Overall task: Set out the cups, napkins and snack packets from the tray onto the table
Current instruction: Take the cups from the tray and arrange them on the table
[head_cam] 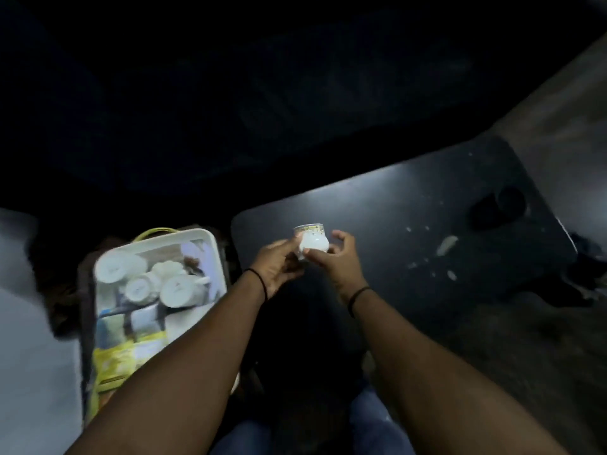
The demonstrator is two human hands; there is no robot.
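Observation:
A small white cup (313,240) with a patterned gold rim is held upright above the near left corner of the dark table (394,231). My left hand (279,262) grips its left side and my right hand (338,257) pinches its base and right side with curled fingers. To the left lies a white tray (200,239) holding several white cups (177,289), some upside down, and yellow snack packets (121,356) at its near end. My left forearm hides the tray's near right corner.
White specks and scuffs (446,244) mark the dark table. A dark round object (499,205) sits at its far right. The room beyond is almost black. A pale surface (19,323) lies left of the tray. My knees in jeans (371,421) are below.

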